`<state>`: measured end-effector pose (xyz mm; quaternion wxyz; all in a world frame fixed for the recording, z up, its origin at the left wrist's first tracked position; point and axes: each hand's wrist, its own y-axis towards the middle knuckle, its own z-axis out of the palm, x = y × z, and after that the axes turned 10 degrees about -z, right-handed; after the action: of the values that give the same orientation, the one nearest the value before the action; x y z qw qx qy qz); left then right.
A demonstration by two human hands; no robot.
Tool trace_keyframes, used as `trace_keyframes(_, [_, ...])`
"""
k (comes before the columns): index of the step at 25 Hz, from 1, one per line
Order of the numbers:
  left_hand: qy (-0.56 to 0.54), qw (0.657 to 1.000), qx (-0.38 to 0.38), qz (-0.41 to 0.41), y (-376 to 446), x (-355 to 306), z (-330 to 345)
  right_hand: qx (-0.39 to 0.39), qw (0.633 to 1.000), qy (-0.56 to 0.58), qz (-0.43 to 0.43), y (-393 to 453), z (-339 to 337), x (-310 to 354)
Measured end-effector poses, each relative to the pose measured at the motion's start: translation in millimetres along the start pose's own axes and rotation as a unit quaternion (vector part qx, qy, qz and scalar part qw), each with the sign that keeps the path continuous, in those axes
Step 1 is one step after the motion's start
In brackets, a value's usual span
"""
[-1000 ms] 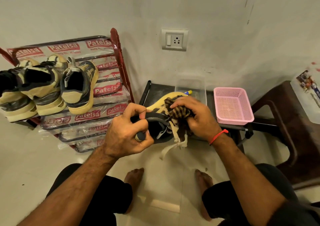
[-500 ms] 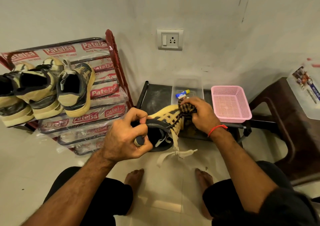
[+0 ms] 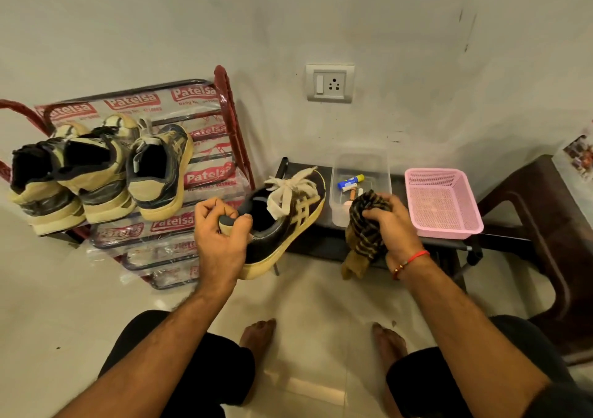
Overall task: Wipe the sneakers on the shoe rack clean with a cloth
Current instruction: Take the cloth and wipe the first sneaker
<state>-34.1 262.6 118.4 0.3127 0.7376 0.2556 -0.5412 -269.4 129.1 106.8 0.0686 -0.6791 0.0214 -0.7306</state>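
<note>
Between the two hands, nothing touches: the left hand (image 3: 221, 244) fingers pinch the sneaker (image 3: 282, 222) heel, toe pointing away. Just right of it, the right hand (image 3: 390, 225) fingers squeeze the cloth (image 3: 364, 234), nearer the shoe's striped side. Three sneakers (image 3: 96, 174) wait on the rack (image 3: 224, 97).

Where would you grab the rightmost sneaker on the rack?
By the heel collar, from the front and above. The rightmost sneaker sits heel toward the camera, its opening facing out, toe back into the rack. Its right side is free; the next sneaker crowds its left.
</note>
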Motion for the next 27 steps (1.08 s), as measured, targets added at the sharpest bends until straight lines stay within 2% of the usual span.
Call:
trace_keyframes(3, [-0.093, 0.985, 0.02, -0.142, -2.0, -6.7, 4.1, 0.11, 0.99, 0.055, 0.062, -30.7, 33.0, -3.4])
trace_keyframes(5, [-0.135, 0.974, 0.072, -0.166, -5.5, -12.5, 2.5, 0.149, 0.982, 0.105, 0.045, -41.6, 49.8, -1.0])
trace_keyframes(8, [-0.132, 0.982, 0.091, -0.097, -7.8, -26.2, -4.6, 0.145, 0.977, 0.156, -0.007, -45.8, 61.1, 13.3])
trace_keyframes(13, [-0.046, 0.998, -0.035, -0.011, 14.3, -42.2, -23.6, 0.085, 0.977, 0.195, -0.026, -47.1, 55.0, 22.4])
trace_keyframes(16, [0.001, 0.998, -0.044, 0.041, 19.8, -49.3, -21.1, 0.078, 0.975, 0.205, -0.031, -48.2, 56.9, 21.7])
trace_keyframes(22, [-0.019, 0.989, -0.107, 0.104, 14.3, -52.8, -53.7, 0.099, 0.965, 0.226, -0.086, -50.7, 74.5, 33.7])
trace_keyframes(27, [0.034, 0.982, -0.164, 0.086, 31.8, -35.2, -58.0, 0.137, 0.955, 0.251, -0.078, -58.3, 99.1, 36.1])
